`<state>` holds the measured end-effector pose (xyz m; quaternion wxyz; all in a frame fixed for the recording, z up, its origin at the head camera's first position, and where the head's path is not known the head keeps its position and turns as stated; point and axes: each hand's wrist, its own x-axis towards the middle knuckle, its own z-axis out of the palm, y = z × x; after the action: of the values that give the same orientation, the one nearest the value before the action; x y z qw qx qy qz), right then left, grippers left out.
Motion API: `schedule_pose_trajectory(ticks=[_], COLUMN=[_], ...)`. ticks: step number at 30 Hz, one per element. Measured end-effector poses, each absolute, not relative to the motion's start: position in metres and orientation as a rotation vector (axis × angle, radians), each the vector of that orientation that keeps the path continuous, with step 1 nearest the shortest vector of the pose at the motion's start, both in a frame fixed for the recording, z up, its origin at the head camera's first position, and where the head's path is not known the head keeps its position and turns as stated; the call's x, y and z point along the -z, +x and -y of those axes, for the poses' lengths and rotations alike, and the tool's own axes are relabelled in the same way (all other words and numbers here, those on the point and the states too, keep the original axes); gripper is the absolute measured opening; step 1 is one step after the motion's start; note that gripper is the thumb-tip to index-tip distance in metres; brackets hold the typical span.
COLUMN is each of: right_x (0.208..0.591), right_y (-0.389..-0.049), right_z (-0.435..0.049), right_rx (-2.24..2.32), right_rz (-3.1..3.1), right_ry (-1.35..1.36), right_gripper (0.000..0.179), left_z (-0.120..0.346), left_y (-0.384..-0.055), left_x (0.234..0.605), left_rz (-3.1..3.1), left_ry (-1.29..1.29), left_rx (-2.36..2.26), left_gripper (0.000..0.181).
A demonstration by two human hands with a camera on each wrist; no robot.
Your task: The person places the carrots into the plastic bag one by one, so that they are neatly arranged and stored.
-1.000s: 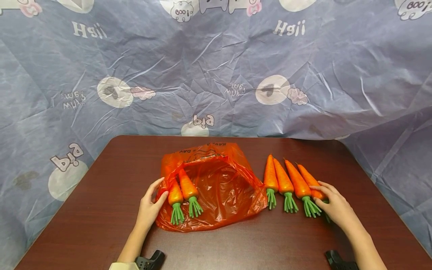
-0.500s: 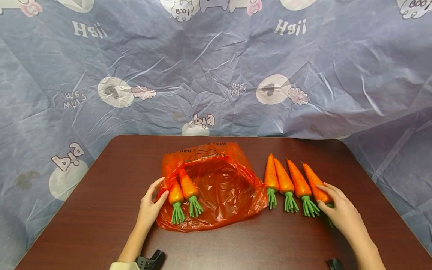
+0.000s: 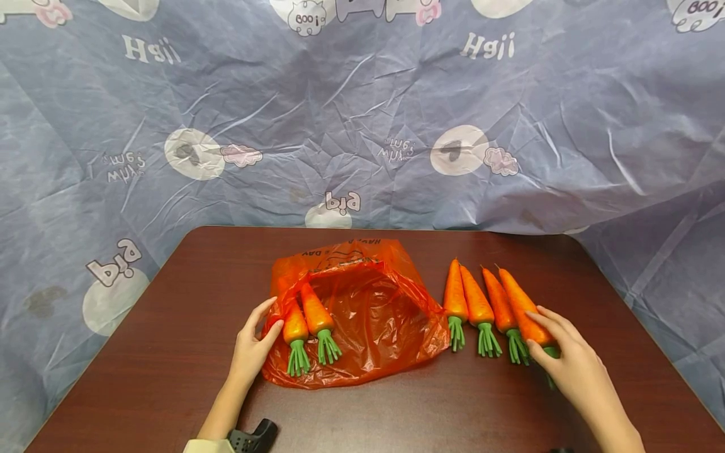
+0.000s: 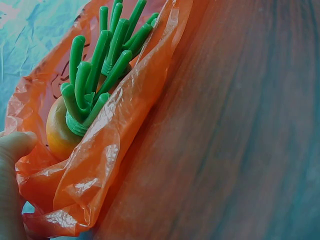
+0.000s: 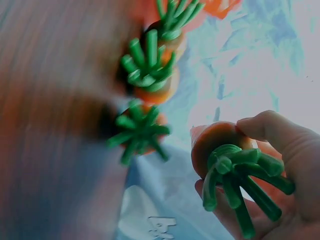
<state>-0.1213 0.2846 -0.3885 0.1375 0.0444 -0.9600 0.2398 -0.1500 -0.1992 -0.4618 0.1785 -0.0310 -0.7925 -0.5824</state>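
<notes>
My left hand (image 3: 253, 343) pinches the left edge of a thin orange plastic bag (image 3: 374, 327), whose mouth gapes toward me. Inside the bag at its left lie two toy carrots, a left carrot (image 3: 295, 324) and a right carrot (image 3: 315, 311), green stalks pointing out; those stalks (image 4: 97, 75) fill the left wrist view. At the right, my right hand (image 3: 572, 358) grips the rightmost carrot (image 3: 520, 305) around its thick end, thumb on one side and fingers on the other. In the right wrist view this carrot (image 5: 215, 142) is held apart from the row.
Three more carrots lie in a row right of the bag: one nearest it (image 3: 455, 292), a middle one (image 3: 477, 299) and one (image 3: 498, 302) partly overlapped by the held carrot. The dark wooden table (image 3: 170, 352) ends at a hanging printed cloth (image 3: 351, 126) behind.
My right hand has gripped the rightmost carrot and raised it slightly, its tip swinging right and then back left over its neighbour. My left hand and the bag have stayed put.
</notes>
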Motion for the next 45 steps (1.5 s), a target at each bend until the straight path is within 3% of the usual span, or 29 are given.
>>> schedule_pose_trajectory(ticks=[19,26,38,45], right_x=[0.372,0.367,0.380,0.392], right_y=[-0.086,-0.079,-0.084,-0.096], right_z=[-0.225,-0.206,-0.177,-0.156], right_rx=[-0.733,-0.705,-0.611,-0.597], right_rz=[2.579,2.542,2.449,2.564], right_ry=[0.407,0.516,0.779,0.795], right_gripper=[0.053,0.059,0.057,0.051], left_z=[0.202,0.193,0.203,0.199], left_y=[-0.154,-0.144,-0.155,-0.151], left_x=[0.469,0.445,0.470,0.460], left_rz=[2.246,2.243,2.239,2.242], left_ry=[-0.122,-0.092,-0.107,-0.106], left_rx=[1.619,1.635,1.640,1.645], left_gripper=[0.046,0.044,0.047,0.046])
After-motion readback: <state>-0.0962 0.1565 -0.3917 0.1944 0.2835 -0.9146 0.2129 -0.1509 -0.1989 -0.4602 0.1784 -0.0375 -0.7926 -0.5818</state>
